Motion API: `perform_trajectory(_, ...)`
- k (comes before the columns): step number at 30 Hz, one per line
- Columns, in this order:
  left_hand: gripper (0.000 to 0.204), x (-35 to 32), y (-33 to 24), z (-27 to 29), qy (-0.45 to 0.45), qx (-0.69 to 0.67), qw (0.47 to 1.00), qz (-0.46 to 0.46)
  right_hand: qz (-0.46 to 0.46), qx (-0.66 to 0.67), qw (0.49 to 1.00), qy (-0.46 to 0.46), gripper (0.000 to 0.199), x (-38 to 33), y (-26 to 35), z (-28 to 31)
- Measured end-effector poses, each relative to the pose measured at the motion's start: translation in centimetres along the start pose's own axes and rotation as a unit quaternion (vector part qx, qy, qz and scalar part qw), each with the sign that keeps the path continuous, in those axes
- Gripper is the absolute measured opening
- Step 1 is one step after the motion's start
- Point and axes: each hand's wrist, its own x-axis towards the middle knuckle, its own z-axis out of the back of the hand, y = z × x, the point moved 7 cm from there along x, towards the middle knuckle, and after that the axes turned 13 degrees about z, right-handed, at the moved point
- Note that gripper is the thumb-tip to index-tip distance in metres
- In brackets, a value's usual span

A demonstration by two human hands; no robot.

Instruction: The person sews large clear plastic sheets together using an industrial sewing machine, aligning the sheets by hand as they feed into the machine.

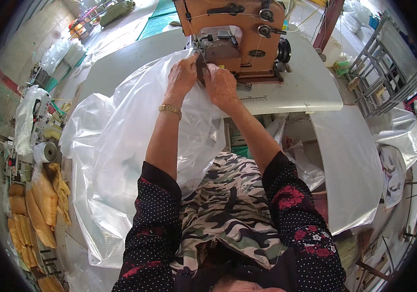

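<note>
A large sheet of clear plastic film [135, 121] spreads over the left of the table and hangs down over its near edge toward my lap. Its gathered upper edge reaches the needle area of an orange-brown sewing machine [245, 53]. My left hand [182, 75], with a gold watch on the wrist, is closed on the film just left of the needle area. Close by on the right, my right hand [220, 85] has its fingers bent at the film's edge beside the machine; its fingertips are partly hidden.
The pale table [301, 92] carries the machine, with a black handwheel [283, 50] on its right side. A metal rack [383, 63] stands at the far right. Yellow-orange bundles [43, 199] and a roll of film [46, 152] lie at left. More plastic sheeting [349, 165] hangs right.
</note>
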Motion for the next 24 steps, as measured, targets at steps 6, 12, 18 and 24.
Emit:
perform_trajectory(6, 0.034, 0.4, 0.3, -0.4, 0.006, -0.052, 0.999, -0.01, -0.001, -0.004, 1.0, -0.012, 0.023, 0.2, -0.1, -0.4)
perform_trajectory(12, 0.033, 0.5, 2.2, -0.5, 0.023, -0.199, 0.979, 0.042, 0.063, -0.004, 0.998, 0.011, 0.023, 1.1, 0.8, 0.5)
perform_trajectory(18, 0.032, 0.4, 1.5, -0.6, 0.035, -0.187, 0.98, 0.056, -0.026, 0.225, 0.97, -0.089, 0.028, -0.4, -3.3, -1.6)
perform_trajectory(24, 0.032, 0.4, 2.1, -0.5, 0.033, -0.181, 0.981, 0.056, -0.138, 0.436, 0.888, -0.048, 0.028, -0.5, -2.3, -2.3)
